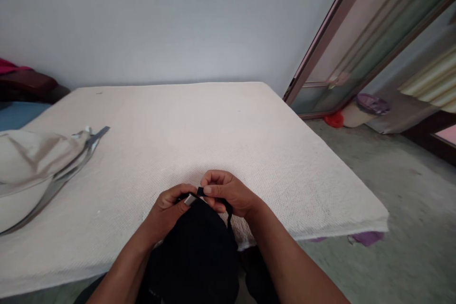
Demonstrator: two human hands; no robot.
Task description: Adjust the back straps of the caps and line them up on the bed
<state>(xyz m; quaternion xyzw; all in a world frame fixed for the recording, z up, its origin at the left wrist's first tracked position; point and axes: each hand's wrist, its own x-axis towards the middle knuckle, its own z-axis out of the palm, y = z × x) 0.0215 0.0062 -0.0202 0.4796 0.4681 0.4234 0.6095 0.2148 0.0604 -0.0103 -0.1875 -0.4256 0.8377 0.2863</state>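
Observation:
A black cloth item [199, 247], perhaps a cap, hangs at the table's front edge below both hands. My left hand [170, 206] is closed on its upper edge, with the thumb against a small silver metal buckle [190, 199]. Just to the right, my right hand [228, 192] pinches a black strap [200, 192] between thumb and fingers, its end close to the buckle. The rest of the strap passes behind the fingers and hangs down beside the black cloth. Whether the strap runs through the buckle I cannot tell.
A white textured cover lies over the table [185, 128]. Beige caps [32, 161] are stacked at the left edge. Dark red and blue items [21, 111] stand beyond them. On the floor at the right are a bin [363, 109] and a red bag [334, 119].

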